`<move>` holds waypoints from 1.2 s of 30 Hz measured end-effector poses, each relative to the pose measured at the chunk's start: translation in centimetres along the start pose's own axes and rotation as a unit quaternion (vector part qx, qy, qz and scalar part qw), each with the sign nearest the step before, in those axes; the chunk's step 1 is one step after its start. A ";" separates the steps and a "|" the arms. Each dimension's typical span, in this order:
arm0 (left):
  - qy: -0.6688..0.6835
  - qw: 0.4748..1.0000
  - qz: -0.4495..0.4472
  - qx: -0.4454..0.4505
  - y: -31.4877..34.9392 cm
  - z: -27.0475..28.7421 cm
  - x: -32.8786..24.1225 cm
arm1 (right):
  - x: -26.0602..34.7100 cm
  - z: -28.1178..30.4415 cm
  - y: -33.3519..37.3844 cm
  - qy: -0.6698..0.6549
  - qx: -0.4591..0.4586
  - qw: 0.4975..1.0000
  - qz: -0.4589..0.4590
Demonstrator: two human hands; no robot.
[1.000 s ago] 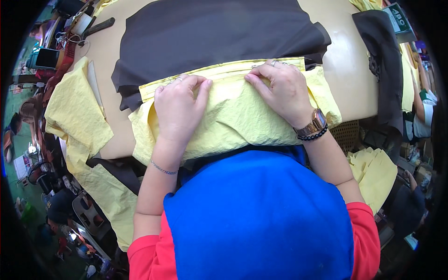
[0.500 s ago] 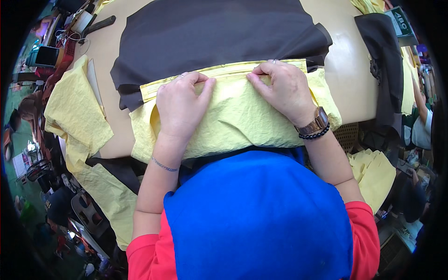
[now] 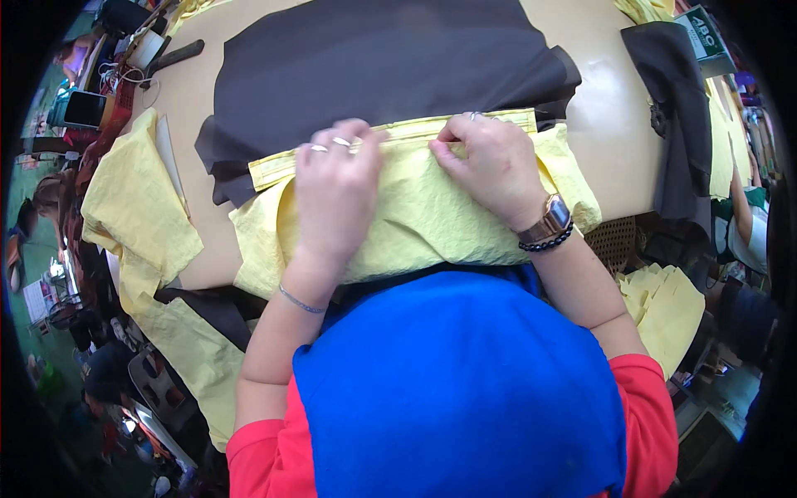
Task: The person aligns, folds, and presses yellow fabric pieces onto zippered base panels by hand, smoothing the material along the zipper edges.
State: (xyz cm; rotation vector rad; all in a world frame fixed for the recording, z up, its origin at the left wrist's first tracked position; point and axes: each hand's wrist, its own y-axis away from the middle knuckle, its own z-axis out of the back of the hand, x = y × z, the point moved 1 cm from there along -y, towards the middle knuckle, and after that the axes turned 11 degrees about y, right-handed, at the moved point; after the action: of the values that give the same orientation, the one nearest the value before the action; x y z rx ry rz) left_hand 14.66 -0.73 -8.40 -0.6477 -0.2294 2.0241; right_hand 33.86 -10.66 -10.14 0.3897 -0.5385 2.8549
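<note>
A dark cloth [image 3: 382, 62] lies flat across the table. Along its near edge runs a stitched yellow band [image 3: 270, 172], joined to a crumpled yellow cloth [image 3: 432, 212] that hangs toward me. My right hand [image 3: 496, 166] pinches the upper edge of the yellow cloth at the band, thumb against fingers. My left hand [image 3: 336, 191] is over the band to the left, fingers curled and blurred by motion. Whether it grips the cloth cannot be made out.
Another yellow cloth [image 3: 133, 187] drapes over the left table edge. Scissors or a dark-handled tool [image 3: 178, 55] lie at the far left, near a phone [image 3: 85, 108]. A dark cloth piece [image 3: 677, 108] hangs at the right, beside a green box [image 3: 704, 37]. Stacked yellow pieces [image 3: 664, 311] sit lower right.
My left hand has turned and its fingers have lifted into a blur over the band. My right hand has shifted slightly left, still pinching the cloth.
</note>
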 end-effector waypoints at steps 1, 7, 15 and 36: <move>0.017 0.999 -0.044 0.023 0.7 -0.9 0.1 | 0.1 0.2 -0.1 0.003 -0.004 1.000 0.002; 0.011 0.995 0.000 0.095 3.0 -1.5 -2.1 | -0.5 1.7 1.4 -0.029 0.021 0.999 -0.036; -0.034 0.991 0.010 0.127 3.2 -2.0 -2.7 | -2.1 3.3 1.2 0.030 0.036 0.998 -0.032; 0.013 0.988 -0.038 0.150 1.5 -4.1 -4.5 | -2.7 2.5 0.3 0.056 0.090 0.992 -0.068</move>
State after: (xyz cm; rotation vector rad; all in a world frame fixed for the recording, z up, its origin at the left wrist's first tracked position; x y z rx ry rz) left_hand 17.48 -5.69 -10.89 -0.4684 0.0664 1.9241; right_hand 36.84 -12.28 -8.80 0.2805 -0.2256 2.7806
